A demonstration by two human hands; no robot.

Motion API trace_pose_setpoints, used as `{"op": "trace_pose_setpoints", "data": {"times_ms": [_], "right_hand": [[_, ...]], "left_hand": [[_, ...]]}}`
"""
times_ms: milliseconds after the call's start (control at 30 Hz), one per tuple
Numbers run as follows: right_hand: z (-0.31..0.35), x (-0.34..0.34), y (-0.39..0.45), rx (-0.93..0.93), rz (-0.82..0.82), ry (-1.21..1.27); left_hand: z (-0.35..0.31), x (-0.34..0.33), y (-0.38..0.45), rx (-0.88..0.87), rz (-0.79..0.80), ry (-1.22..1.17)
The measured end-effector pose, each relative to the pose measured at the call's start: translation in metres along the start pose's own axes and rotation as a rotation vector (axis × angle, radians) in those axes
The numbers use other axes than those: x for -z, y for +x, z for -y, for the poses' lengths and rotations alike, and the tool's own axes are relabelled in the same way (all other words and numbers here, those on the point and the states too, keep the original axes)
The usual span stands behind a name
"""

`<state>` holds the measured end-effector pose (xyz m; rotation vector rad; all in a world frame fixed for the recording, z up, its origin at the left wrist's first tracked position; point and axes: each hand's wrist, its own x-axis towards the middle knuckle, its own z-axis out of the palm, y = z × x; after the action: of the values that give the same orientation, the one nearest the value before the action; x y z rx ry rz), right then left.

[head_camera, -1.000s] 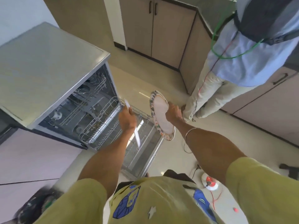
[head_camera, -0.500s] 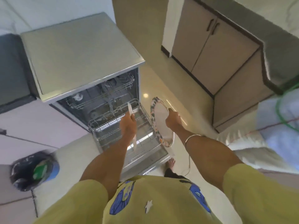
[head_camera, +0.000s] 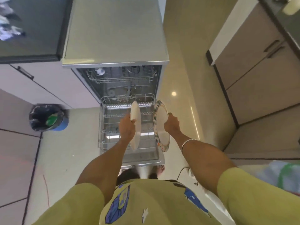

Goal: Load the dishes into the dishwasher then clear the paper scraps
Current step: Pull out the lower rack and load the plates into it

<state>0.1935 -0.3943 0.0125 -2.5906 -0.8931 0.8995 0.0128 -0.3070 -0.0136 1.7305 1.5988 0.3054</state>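
An open dishwasher point(head_camera: 116, 46) stands straight ahead, its lower wire rack point(head_camera: 103, 120) pulled out over the lowered door. My left hand point(head_camera: 127, 127) grips a plain white plate point(head_camera: 136, 124) on edge above the rack's middle. My right hand point(head_camera: 172, 123) grips a white plate with a patterned rim point(head_camera: 161, 127), also on edge, over the rack's right side. The two plates stay apart. White paper scraps point(head_camera: 9, 28) lie on the dark counter at the far left, blurred.
A blue bin with a black liner point(head_camera: 48, 117) stands on the floor left of the dishwasher. Cabinets point(head_camera: 259, 75) line the right side. Another person's clothing point(head_camera: 282, 177) shows at the right edge. A cable point(head_camera: 181, 171) trails on the floor by my feet.
My view has swung to face the dishwasher head-on. Both hands have carried the plates over the pulled-out lower rack. The other person has slid to the right edge.
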Motion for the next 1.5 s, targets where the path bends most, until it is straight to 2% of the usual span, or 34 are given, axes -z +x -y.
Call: {"op": "trace_pose_setpoints", "data": {"times_ms": [300, 633, 1000, 1100, 1300, 1500], "right_hand": [[-0.01, -0.022, 0.031, -0.082, 0.061, 0.08], [-0.042, -0.072, 0.096, -0.209, 0.054, 0.17], [-0.063, -0.149, 0.138, -0.167, 0.111, 0.202], [-0.065, -0.165, 0.14, -0.161, 0.121, 0.217], [-0.061, -0.19, 0.146, -0.141, 0.124, 0.236], [-0.048, -0.21, 0.169, -0.145, 0.184, 0.205]], "left_hand": [[-0.004, -0.031, 0.017, 0.034, 0.059, 0.013], [0.036, -0.103, 0.055, 0.044, 0.17, 0.046], [0.083, -0.18, 0.077, 0.169, 0.181, 0.063], [0.095, -0.192, 0.078, 0.162, 0.188, 0.075], [0.122, -0.202, 0.094, 0.255, 0.162, 0.052], [0.13, -0.218, 0.106, 0.166, 0.274, 0.096]]}}
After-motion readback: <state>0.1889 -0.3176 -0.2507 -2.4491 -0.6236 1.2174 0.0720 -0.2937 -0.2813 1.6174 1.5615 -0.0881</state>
